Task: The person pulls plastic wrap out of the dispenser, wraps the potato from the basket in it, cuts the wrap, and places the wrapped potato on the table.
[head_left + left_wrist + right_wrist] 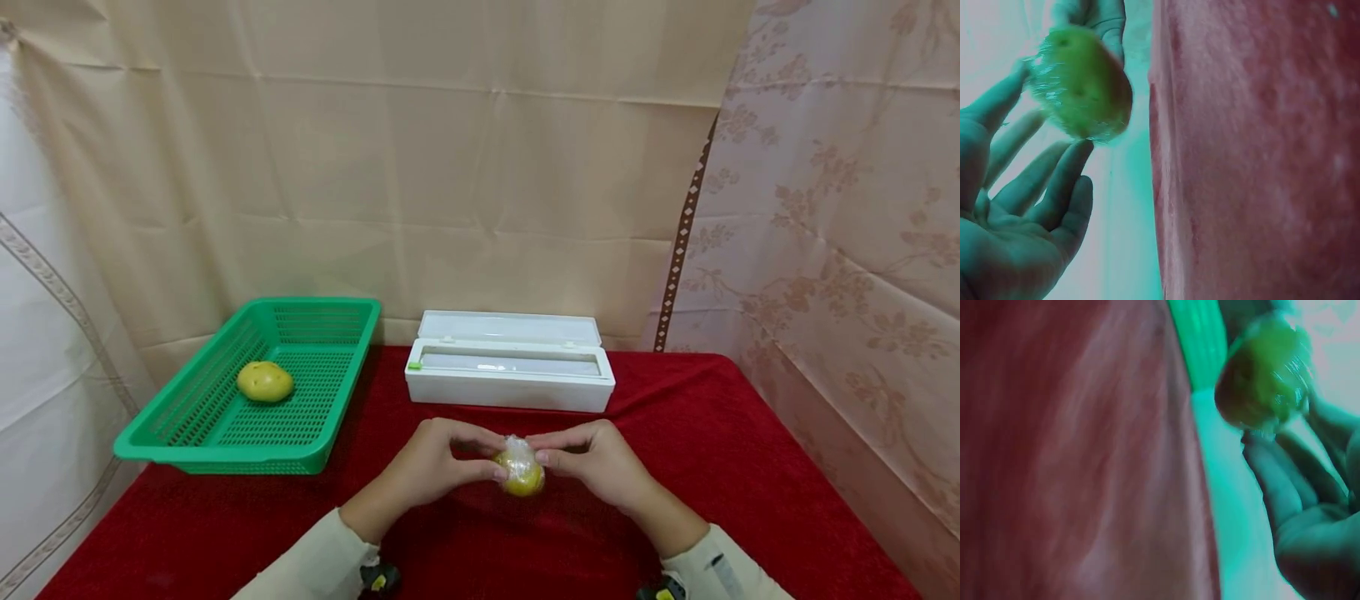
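Yellow potato (527, 483), one, in clear film (517, 455). Location: between two hands, seemingly raised off the red surface (712, 442), nearer the person than the white box (510, 393).

Left hand (441, 458): thumb and fingers partly spread, tips pinching the potato's left side. Right hand (606, 468): matching pinch from the right. Both palms stand apart from the potato.

Hazards, as judged: slipping, since only fingertips bear on a smooth, rounded, film-covered skin; uneven pressure from one side could roll it out of the pinch and drop it. Tearing, should a nail or a hard pull catch the film. Loosening, should the edges fail to cling once the fingers lift; where those edges lie cannot be told.

Appearance: roundish, slightly lopsided outline; small dark pits in the left wrist view. Film wrinkled and glossy, with bright streaks on one side and a whitish, bunched patch at the top.

For comparison: second potato (266, 382), yellow, no film visible, lying in the green basket (225, 455).
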The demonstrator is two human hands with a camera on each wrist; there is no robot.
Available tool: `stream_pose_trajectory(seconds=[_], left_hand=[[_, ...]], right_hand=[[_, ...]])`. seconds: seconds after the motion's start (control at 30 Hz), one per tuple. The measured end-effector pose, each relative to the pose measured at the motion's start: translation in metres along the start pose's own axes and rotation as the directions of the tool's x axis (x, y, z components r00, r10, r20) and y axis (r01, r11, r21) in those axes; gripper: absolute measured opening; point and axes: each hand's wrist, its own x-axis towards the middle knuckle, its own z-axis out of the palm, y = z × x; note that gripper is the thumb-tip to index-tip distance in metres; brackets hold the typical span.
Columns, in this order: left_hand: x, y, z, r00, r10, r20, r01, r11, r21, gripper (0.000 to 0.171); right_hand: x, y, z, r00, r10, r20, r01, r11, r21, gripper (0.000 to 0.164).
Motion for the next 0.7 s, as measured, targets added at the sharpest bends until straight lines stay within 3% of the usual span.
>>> stream_pose_trajectory(seconds=[0.13, 0.27, 0.4, 0.53, 0.7], left_hand=[[0.002, 0.004, 0.000, 0.993, -0.070, -0.093, 0.060, 0.993, -0.104, 0.022], [0.003, 0.008, 0.002, 0.984, -0.125, -0.124, 0.106, 0.983, -0.151, 0.033], [0.003, 0.008, 0.005, 0.983, -0.164, -0.086, 0.143, 0.967, -0.209, 0.030], [0.001, 0.006, 0.009, 0.982, -0.185, -0.033, 0.171, 0.952, -0.255, 0.024], [-0.002, 0.005, 0.012, 0.984, -0.175, 0.038, 0.179, 0.968, -0.177, 0.040]], right_hand=[[-0.006, -0.020, 0.009, 0.997, 0.071, -0.014, -0.069, 0.993, 0.095, 0.037], [-0.011, -0.032, 0.018, 0.996, 0.086, 0.023, -0.088, 0.992, 0.089, 0.046], [-0.011, -0.032, 0.024, 0.991, 0.129, 0.018, -0.130, 0.988, 0.079, 0.046], [-0.010, -0.027, 0.025, 0.983, 0.179, -0.040, -0.176, 0.982, 0.074, 0.048], [-0.007, -0.022, 0.026, 0.968, 0.204, -0.144, -0.205, 0.979, 0.004, 0.045]])
